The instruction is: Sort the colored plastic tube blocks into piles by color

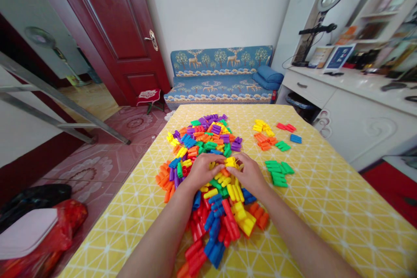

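A big heap of coloured plastic building pieces (213, 217), ribbed like short joined tubes, lies on the table in red, blue, yellow, green, orange and purple. Above its middle, my left hand (204, 168) and my right hand (249, 171) meet with bent fingers around a yellow plastic piece (230, 162). Both hands' fingertips press on that piece from either side. More yellow and orange pieces lie right under the fingers, partly hidden by them. To the right sit small groups sorted by colour: green pieces (279, 173), orange pieces (265, 141), yellow pieces (263, 127), red pieces (286, 127) and a blue piece (296, 138).
The table has a yellow patterned cloth (325, 208). Beyond it stands a blue sofa (221, 82), with a red door (114, 21) and small stool (150, 97) to its left. A white dresser (352, 113) is at right; a metal ladder (61, 113) and bags (70, 221) are at left.
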A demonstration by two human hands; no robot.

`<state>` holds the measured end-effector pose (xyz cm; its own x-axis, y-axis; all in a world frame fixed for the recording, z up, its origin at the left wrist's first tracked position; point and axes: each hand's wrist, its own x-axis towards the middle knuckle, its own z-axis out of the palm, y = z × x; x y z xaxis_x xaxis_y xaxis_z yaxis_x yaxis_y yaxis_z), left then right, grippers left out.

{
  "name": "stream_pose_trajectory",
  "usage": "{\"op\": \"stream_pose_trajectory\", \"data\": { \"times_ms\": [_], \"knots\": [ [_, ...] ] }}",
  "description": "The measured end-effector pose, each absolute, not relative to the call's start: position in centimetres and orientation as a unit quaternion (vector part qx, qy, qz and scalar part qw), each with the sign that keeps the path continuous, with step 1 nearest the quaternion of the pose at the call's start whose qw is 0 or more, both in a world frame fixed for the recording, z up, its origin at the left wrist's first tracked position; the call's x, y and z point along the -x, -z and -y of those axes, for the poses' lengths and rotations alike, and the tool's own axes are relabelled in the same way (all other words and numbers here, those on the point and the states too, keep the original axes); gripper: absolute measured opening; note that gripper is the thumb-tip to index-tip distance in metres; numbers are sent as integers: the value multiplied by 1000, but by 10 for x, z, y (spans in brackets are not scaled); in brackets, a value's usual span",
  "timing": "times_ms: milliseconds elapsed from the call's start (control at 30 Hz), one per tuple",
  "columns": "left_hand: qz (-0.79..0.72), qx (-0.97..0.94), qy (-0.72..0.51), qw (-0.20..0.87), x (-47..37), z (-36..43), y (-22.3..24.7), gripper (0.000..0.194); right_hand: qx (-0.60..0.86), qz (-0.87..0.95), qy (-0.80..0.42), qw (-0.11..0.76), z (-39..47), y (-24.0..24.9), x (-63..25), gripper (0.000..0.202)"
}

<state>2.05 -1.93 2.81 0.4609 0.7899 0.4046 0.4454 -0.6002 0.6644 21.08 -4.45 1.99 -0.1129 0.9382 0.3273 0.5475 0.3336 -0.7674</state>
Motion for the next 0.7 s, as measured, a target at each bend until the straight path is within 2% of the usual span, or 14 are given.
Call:
{"op": "stream_pose_trajectory", "data": {
  "times_ms": [100, 200, 333, 433, 567, 700],
  "knots": [
    [-378, -819, -359, 240, -20, 19, -29, 23, 542, 683, -234, 430, 42, -21, -216, 20],
    [-377, -823, -353, 239, -20, 19, -29, 21, 565, 631, -259, 464, 33, -22, -233, 29],
    [-381, -822, -348, 239, -19, 19, -30, 19, 589, 552, -244, 536, -2, -31, -287, 38],
    [-381, -824, -344, 238, -19, 19, -31, 19, 637, 480, -229, 558, -44, -38, -335, 44],
    [-383, -823, -348, 234, -20, 19, -31, 19, 744, 399, -167, 509, -102, -38, -376, 44],
    [-389, -820, -351, 231, -19, 19, -31, 18, 764, 448, -102, 453, -142, -31, -382, 42]
  ]
}}
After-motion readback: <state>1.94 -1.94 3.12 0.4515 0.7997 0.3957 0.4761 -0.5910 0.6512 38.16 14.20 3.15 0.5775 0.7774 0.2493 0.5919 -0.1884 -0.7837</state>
